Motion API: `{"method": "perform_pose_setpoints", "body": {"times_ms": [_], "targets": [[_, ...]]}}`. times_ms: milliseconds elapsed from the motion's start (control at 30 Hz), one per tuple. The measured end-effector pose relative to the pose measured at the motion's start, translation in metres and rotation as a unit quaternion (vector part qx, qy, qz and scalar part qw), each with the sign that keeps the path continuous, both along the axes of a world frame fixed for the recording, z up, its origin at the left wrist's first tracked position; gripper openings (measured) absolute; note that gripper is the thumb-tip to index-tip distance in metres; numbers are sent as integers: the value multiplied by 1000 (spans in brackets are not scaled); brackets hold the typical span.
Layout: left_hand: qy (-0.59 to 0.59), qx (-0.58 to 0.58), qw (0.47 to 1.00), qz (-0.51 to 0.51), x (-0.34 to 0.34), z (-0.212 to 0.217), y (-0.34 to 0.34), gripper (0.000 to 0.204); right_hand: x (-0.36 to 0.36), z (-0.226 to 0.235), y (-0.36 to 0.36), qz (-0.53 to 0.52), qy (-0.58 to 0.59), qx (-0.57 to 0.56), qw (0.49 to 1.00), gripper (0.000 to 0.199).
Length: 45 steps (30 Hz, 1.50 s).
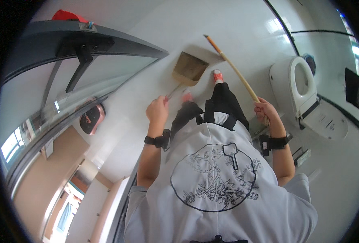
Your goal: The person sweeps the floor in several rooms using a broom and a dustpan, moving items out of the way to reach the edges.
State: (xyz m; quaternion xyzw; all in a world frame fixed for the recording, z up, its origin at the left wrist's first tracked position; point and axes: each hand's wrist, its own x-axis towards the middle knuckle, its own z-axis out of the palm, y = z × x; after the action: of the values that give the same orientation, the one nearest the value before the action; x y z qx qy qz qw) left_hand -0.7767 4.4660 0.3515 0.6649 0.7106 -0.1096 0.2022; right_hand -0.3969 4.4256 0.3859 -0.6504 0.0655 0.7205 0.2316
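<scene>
My left hand (158,108) is closed round the thin handle of a long-handled dustpan (190,68). The tan pan lies ahead of my feet with its wide edge turned away to the right. In my right hand (267,111) is a long pale wooden pole (239,75), gripped near its closer end. It slants forward and left past the dustpan, and its far part is orange with a dark tip. A grey patch lies by the pole and the pan; I cannot tell whether it is shadow or bristles. What the pole ends in below my right hand is hidden.
A white toilet (273,79) with its lid up stands at the right. A grey-framed glass door (118,77) with a black handle (80,67) spans the left. Beyond the glass is a dark and pink rounded object (93,116). My feet wear red-patterned shoes (218,77).
</scene>
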Motion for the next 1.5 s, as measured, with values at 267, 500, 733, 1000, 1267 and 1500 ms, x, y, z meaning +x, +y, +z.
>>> {"method": "perform_pose_setpoints", "body": {"times_ms": [267,500,733,1000,1267,1500], "targets": [[-32,37,999,-17,-3,26,34,17,56,-17,28,-3,-174,93,980,28],[-25,59,995,-75,-2,33,48,15,154,-65,27,-7,-232,102,967,5],[-18,63,992,-112,-4,21,66,13,122,-88,56,14,-212,68,975,8],[30,73,992,-103,-32,8,58,15,-11,-38,29,179,-75,0,981,40],[37,48,996,-66,-32,-5,35,14,-4,-7,32,110,39,-15,993,36],[64,53,995,-54,-33,-17,37,13,38,-6,11,-5,-42,3,999,30]]}}
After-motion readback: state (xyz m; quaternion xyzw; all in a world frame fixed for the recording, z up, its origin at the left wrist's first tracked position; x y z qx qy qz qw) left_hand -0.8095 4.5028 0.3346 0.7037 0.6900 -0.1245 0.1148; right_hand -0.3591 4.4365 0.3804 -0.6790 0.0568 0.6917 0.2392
